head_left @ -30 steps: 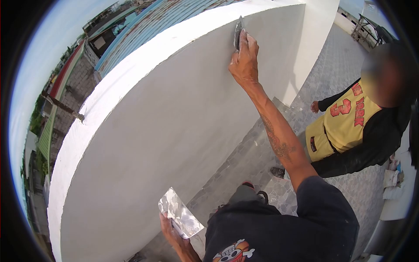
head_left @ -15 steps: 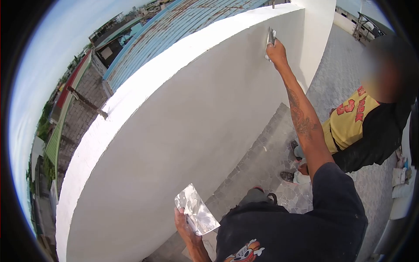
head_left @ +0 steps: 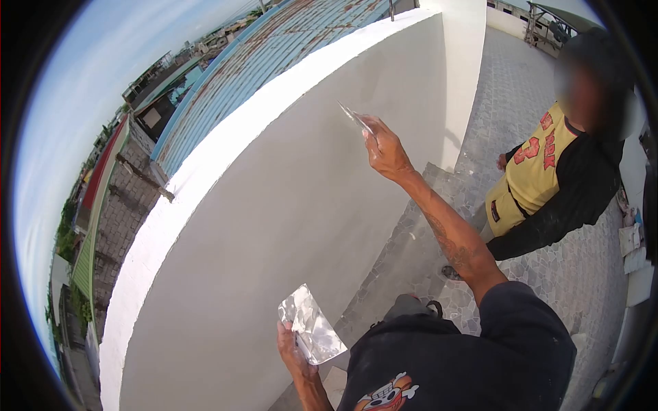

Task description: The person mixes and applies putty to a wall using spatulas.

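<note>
My right hand (head_left: 388,152) is closed on a finishing trowel (head_left: 355,118), whose thin blade appears nearly edge-on over the upper part of the smooth grey wall (head_left: 274,198). Lower down, my left hand (head_left: 293,351) grips a shiny rectangular metal plate (head_left: 312,325) smeared with white compound. Its fingers curl around the plate's left edge, and the underside is hidden. Slightly darker patches mark the wall's coat toward its far end.
A bright white ledge (head_left: 154,257) tops the wall, with a rusty bar (head_left: 147,179) sticking out. A person in a yellow jersey (head_left: 541,161) stands at right on stone-patterned paving (head_left: 521,96). Beyond the wall lies a rusted blue roof (head_left: 274,51).
My right hand has drawn the trowel back from the wall's far end, toward me and down, and turned the blade. My left hand stays nearly in place. The view has shifted slightly.
</note>
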Action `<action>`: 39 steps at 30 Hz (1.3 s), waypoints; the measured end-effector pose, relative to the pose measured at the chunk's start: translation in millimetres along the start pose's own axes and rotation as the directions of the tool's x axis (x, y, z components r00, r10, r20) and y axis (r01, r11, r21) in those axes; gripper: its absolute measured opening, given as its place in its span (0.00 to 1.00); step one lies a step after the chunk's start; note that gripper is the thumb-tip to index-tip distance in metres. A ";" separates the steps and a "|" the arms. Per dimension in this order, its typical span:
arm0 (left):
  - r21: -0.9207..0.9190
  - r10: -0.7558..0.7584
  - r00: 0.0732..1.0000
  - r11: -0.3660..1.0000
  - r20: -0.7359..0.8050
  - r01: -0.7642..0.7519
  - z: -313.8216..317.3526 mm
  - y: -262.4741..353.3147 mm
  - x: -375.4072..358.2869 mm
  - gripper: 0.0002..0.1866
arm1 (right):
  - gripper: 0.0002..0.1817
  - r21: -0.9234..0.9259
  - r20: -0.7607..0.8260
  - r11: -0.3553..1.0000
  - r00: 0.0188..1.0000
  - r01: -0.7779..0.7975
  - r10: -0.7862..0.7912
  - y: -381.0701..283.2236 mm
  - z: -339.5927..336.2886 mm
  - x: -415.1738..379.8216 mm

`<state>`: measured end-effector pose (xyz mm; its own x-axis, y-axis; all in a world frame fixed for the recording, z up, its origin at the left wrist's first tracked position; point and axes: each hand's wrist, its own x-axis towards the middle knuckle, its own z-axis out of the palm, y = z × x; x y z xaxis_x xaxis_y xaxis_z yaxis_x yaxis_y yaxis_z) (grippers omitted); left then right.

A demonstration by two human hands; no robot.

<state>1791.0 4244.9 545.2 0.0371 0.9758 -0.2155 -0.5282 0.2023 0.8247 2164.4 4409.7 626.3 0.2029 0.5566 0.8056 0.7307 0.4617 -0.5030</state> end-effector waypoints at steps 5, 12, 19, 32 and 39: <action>0.044 -0.055 0.993 0.998 0.106 0.051 8.4 12.1 8.1 0.18 | 0.17 0.093 0.157 0.918 0.916 -0.385 0.368 -24.0 -9.1 -61.5; 0.109 -0.172 0.968 0.982 0.184 0.154 -12.4 9.9 20.1 0.16 | 0.23 -0.247 0.333 0.831 0.762 -0.499 0.556 34.0 -8.6 -228.6; 0.112 -0.176 0.971 0.981 0.160 0.159 -16.4 11.4 21.5 0.19 | 0.19 -0.656 0.055 0.363 0.438 -0.662 0.897 81.8 -106.9 -497.8; -0.032 -0.158 0.985 0.987 0.064 0.161 -5.4 11.2 9.1 0.19 | 0.16 -0.603 0.176 0.256 0.188 -0.755 0.966 57.1 -132.9 -529.8; -0.041 -0.092 0.996 0.995 -0.006 0.092 -12.2 -2.2 5.3 0.20 | 0.15 -0.548 0.293 0.544 0.464 -0.635 0.836 126.6 -70.7 -453.6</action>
<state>1782.0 4248.6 535.8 0.0808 0.9524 -0.2938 -0.5572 0.2875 0.7790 2210.9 4166.9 219.3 0.5139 0.8465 -0.1388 0.6263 -0.4808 -0.6137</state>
